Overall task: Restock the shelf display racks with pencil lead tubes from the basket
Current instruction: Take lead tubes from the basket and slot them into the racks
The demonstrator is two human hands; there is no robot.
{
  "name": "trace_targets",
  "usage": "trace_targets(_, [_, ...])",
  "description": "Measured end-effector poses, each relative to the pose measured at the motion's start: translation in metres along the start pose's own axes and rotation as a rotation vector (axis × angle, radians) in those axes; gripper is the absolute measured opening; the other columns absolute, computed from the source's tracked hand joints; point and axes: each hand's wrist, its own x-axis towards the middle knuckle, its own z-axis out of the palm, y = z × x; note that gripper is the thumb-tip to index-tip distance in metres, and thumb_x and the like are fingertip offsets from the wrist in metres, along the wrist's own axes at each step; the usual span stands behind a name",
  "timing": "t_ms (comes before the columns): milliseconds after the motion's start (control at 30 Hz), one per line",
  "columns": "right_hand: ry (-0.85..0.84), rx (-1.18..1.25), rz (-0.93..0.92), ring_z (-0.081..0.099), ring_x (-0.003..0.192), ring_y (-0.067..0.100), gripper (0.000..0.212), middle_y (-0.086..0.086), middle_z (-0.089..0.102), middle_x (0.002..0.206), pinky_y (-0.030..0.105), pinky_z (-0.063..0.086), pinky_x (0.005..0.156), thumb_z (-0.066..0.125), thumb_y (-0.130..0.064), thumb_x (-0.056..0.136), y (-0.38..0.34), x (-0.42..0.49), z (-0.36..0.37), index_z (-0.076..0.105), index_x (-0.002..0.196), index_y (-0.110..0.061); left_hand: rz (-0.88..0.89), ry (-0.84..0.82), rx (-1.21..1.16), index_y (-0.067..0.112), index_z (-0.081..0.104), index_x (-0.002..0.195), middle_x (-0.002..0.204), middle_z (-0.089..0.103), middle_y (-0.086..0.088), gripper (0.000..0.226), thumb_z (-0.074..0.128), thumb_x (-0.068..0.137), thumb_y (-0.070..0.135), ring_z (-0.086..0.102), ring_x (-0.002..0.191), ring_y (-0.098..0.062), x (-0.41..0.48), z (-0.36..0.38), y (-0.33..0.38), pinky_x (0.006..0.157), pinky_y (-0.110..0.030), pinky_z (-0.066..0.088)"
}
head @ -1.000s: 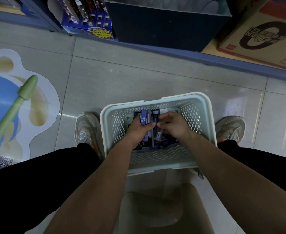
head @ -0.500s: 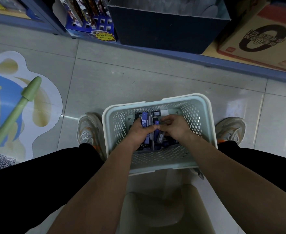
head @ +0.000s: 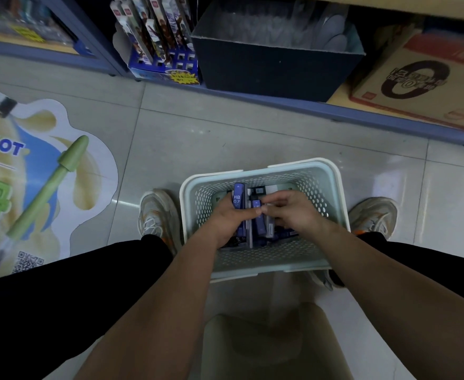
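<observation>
Hands gathering stock inside the basket [head: 335,187], which sits on the floor between the person's shoes [head: 156,215]. Left hand [head: 229,222] is curled round an upright bundle of purple tubes [head: 237,197], the tallest marked HB 0.7 and rising past the knuckles. Right hand [head: 289,212], just beside it, has its fingers [head: 273,215] bent, the tips meeting the left thumb at a second tube [head: 258,219]. Blur hides whether that tube is truly gripped. More tubes lie loose beneath both palms. Step judged in hand: feeding single tubes into the left-hand bundle before lifting it out. To do this well, slide each new tube in parallel with the rest, printed face outward, so the bundle is square. Loosen the left thumb only enough to admit the tube, or the slick tubes may fan out and drop. Stop adding once the fingers can no longer close round. Shelf [head: 252,101] lies beyond the hands, well apart; which rack takes the tubes cannot be told.
</observation>
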Motion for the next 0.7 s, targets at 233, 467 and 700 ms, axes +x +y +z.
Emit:
trace_targets(233, [-0.004,-0.142,-0.195,0.072,0.078,0.014,0.025,0.008,0.076,0.091,0.027,0.058,0.077,0.083,-0.017,0.077,-0.056,-0.061,-0.008,0.074,0.1,-0.013,0.056,-0.046,0.023,0.001,0.066,0.119,0.11,0.075,-0.012,0.038,0.077,0.083,0.002,0.071,0.105,-0.028,-0.057,0.0,0.054,0.1,-0.043,0.053])
trace_targets(467, [-0.099,-0.001,-0.327,0.069,0.068,0.021,0.016,0.009,0.072,0.081,0.028,0.056,0.063,0.071,-0.014,0.086,-0.113,-0.138,-0.006,0.072,0.102,-0.009,0.298,-0.033,0.095,0.003,0.064,0.11,0.102,0.075,-0.012,0.028,0.075,0.084,-0.002,0.072,0.1,-0.031,-0.135,-0.001,0.125,0.093,-0.044,0.056])
trace_targets(700, [-0.161,0.063,-0.332,0.028,0.052,0.012,0.018,0.0,0.037,0.064,0.022,0.022,0.045,0.055,-0.006,0.099,-0.139,-0.19,-0.003,0.062,0.115,-0.008,0.441,0.029,0.161,0.007,0.06,0.105,0.084,0.073,0.001,0.03,0.078,0.081,0.0,0.07,0.079,-0.014,-0.19,0.004,0.179,0.077,-0.031,0.054])
